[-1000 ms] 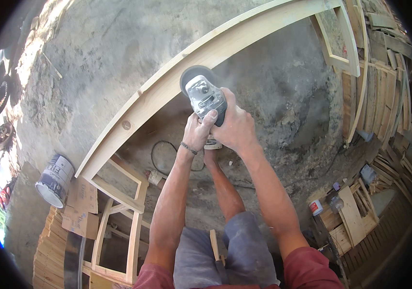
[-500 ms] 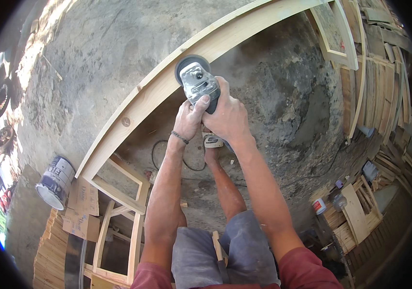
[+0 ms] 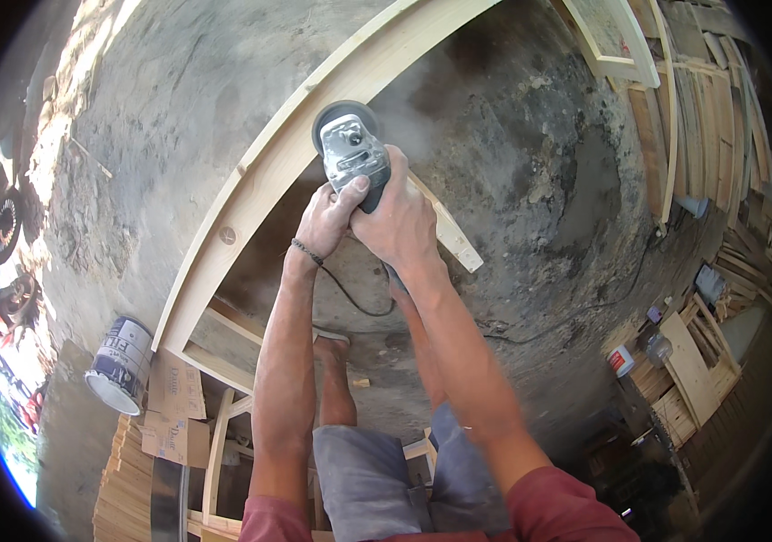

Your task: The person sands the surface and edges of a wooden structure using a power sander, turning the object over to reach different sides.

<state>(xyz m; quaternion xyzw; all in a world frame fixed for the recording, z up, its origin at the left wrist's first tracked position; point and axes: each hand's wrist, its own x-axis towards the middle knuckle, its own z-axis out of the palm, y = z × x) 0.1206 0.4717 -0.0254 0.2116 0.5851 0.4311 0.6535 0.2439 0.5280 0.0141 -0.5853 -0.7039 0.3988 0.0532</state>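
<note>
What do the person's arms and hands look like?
The arms have dark red sleeves and are bare below them. A thin, dark, braided-looking bracelet circles the left wrist. The left hand and right hand wear no gloves and look dusty.

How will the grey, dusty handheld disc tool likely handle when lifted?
Probably heavy for its size: the tool looks chunky, with the left hand and right hand both on it. It looks hard and solid, so likely stiff, though perhaps dusty enough to slip. The thin black cord looks floppy and, if attached, could drag.
</note>
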